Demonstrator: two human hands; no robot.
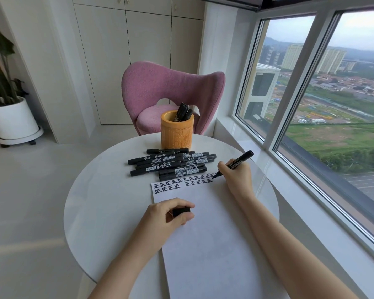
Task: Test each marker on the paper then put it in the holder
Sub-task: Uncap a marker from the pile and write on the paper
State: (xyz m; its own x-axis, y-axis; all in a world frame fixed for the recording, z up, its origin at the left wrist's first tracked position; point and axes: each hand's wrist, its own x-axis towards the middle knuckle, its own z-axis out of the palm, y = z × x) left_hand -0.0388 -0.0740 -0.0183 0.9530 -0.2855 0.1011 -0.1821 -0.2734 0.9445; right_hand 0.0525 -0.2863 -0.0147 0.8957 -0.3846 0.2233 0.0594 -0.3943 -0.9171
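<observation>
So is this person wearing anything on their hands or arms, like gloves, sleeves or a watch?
Nothing that shows. The left hand and right hand are bare: no gloves, rings or watch visible. The left forearm and right forearm are bare too, with no sleeve in view down to the picture's edge.

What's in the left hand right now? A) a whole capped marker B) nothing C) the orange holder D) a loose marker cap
D: the left hand pinches a short black cap above the paper, while the uncapped marker is in the right hand, tip down at the row of test marks.
</observation>
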